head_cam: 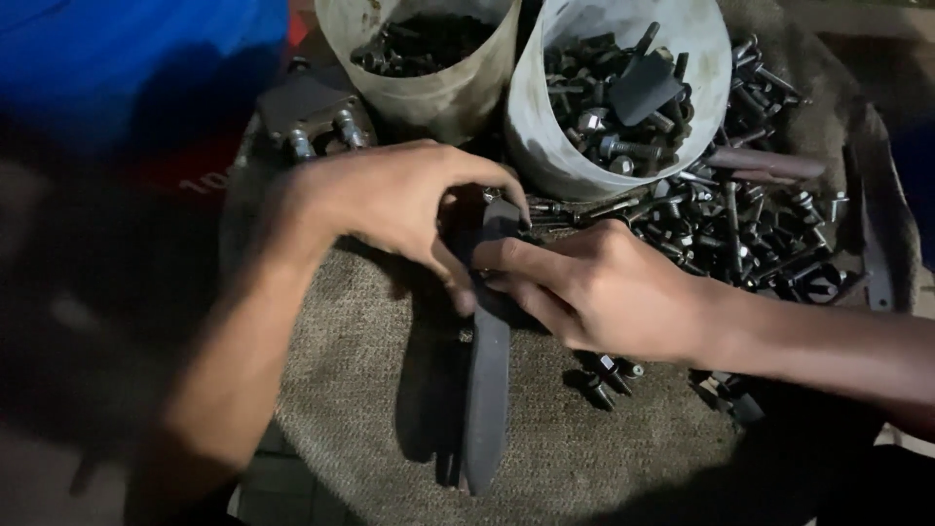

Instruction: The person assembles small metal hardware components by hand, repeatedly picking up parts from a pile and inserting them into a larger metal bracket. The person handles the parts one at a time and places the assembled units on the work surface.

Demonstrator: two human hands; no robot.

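The left forearm (234, 370) lies nearest the camera, running up from the lower left to the left hand (390, 205), which curls over the upper end of a long, flat dark metal bar (487, 390); its fingertips and thumb pinch the bar's top edge. The right hand (594, 287) comes in from the right, fingers stretched across the bar just below the left hand and pressing on it, partly closed around its side. The bar lies lengthwise on a coarse burlap cloth (360, 380), its lower end pointing toward the camera. A few loose bolts (609, 375) lie on the cloth just under the right hand. Behind the hands stand two cut-off white plastic containers: the right container (545, 146) holds dark bolts and a flat dark piece, the left container (438, 93) more dark fasteners. A heap of bolts (760, 234) spreads over the cloth to the right of them. A dark metal bracket (312, 117) sits at upper left, beside something blue (127, 58).
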